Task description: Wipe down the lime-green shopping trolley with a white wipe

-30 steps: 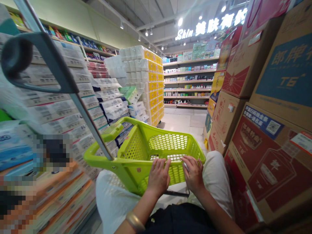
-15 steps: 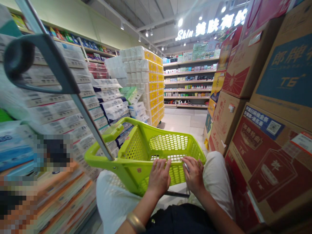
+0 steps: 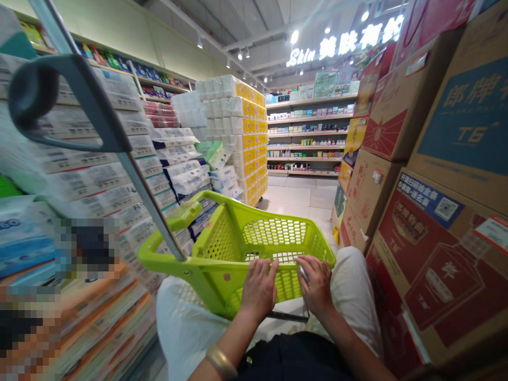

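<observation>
Left hand [image 3: 259, 290] and right hand [image 3: 315, 283] lie side by side on the near wall of a lime-green plastic shopping trolley basket [image 3: 212, 246], backs up and fingers spread and slightly curled over its mesh. Neither is pressed to the other. A small pale, shiny object [image 3: 304, 273] shows at the inner edge of the right hand, perhaps held under the fingers, but it is too small and too hidden to name, and whether that hand grips it cannot be told. A metal bangle [image 3: 220, 362] circles the left wrist. The basket sits just in front of the person's pale trousers [image 3: 353, 291], and a grey telescopic trolley handle [image 3: 146, 196] rises from its left corner, ending in a loop near the top left of the view. To the left, wrapped packs of toilet paper [image 3: 91, 180] are stacked high; to the right, printed cardboard cartons [image 3: 432, 270] form a wall, leaving a narrow aisle that opens onto a tiled floor [image 3: 293, 198] and cosmetics shelves [image 3: 305, 132] beneath an illuminated "Skin" sign [image 3: 341, 45]. With stacks this close on both sides, even pressure from both hands and a level basket would best keep its corners off the packs and cartons.
</observation>
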A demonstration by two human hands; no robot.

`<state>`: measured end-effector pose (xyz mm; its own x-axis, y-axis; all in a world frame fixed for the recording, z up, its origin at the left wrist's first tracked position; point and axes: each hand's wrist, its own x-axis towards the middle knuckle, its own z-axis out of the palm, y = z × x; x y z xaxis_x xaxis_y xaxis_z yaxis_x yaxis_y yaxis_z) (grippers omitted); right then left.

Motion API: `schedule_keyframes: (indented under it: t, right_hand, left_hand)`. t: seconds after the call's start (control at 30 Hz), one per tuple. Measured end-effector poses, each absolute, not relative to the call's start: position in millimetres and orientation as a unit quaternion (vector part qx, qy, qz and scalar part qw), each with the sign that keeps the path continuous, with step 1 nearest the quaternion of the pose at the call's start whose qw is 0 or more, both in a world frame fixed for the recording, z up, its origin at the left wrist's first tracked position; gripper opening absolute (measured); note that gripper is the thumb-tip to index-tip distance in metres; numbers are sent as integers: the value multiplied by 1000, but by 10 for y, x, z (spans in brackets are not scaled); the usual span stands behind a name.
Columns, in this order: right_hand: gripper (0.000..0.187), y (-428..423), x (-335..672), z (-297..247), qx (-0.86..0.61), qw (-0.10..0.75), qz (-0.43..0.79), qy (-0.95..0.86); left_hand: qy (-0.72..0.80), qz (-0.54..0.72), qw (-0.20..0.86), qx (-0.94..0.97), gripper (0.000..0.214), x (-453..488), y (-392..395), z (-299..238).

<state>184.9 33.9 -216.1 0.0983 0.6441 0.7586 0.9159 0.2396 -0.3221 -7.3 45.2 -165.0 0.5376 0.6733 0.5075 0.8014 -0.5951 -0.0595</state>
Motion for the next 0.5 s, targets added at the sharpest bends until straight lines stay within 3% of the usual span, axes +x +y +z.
schedule_keyframes:
  t: [0.5]
  right_hand:
    - [29,317,1813,-2131,-604,435,-151,-650]
  left_hand:
    - [-426,-225,136,-865,63,-72,441,-1636]
